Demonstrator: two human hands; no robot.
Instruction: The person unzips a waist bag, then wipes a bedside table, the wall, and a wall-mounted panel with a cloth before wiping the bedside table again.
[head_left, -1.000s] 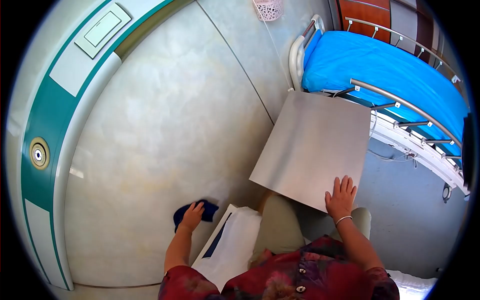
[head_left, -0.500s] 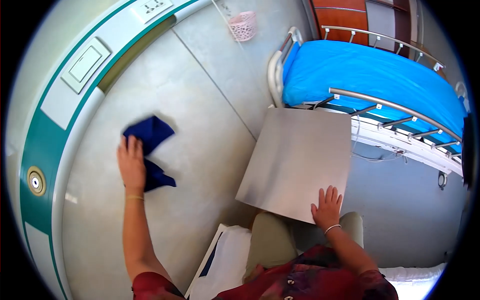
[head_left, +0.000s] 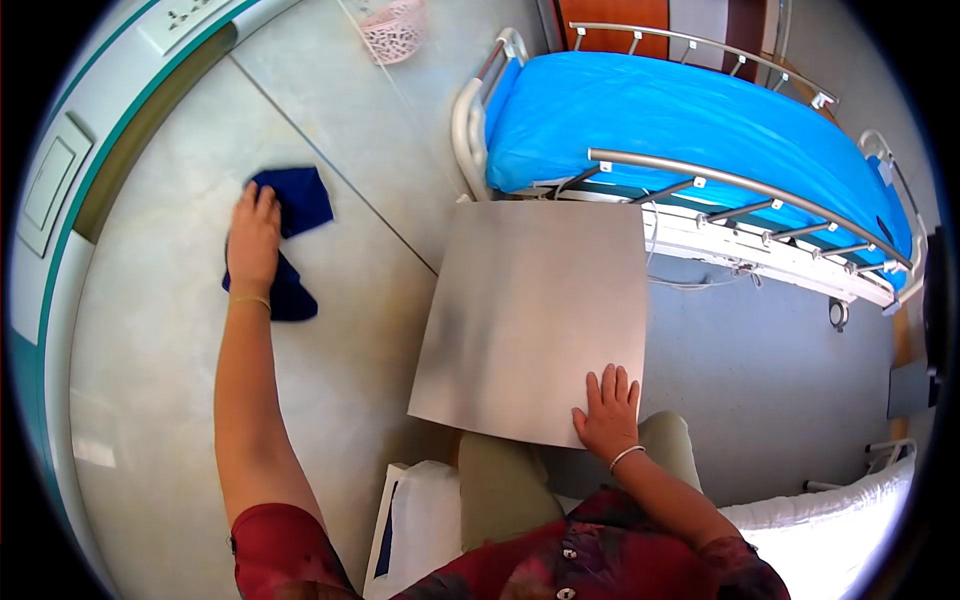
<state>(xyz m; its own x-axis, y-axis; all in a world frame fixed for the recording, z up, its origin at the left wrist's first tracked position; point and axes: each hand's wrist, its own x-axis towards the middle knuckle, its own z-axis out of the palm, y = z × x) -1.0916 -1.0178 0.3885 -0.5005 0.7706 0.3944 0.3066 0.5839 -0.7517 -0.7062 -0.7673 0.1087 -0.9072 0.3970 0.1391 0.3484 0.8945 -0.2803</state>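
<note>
My left hand (head_left: 254, 238) presses a dark blue cloth (head_left: 300, 200) against the pale wall panel (head_left: 150, 330), with the arm stretched out. The cloth spreads out in folds past the fingertips and below the palm. Under the hand, part of the cloth is hidden. My right hand (head_left: 608, 412) lies flat with fingers spread near the front right corner of a metallic-looking square top (head_left: 530, 300). That top stands between my body and the bed.
Beyond the top is a bed (head_left: 670, 120) with a blue cover and metal side rails (head_left: 740, 195). A pink basket (head_left: 394, 32) hangs on the wall. Sockets (head_left: 185, 15) and a switch panel (head_left: 52, 185) sit at left. White bedding (head_left: 830, 530) lies at lower right.
My left hand has slid the cloth across the wall, up and nearer to the panel seam. The view has turned to the right. My right hand stays on the top.
</note>
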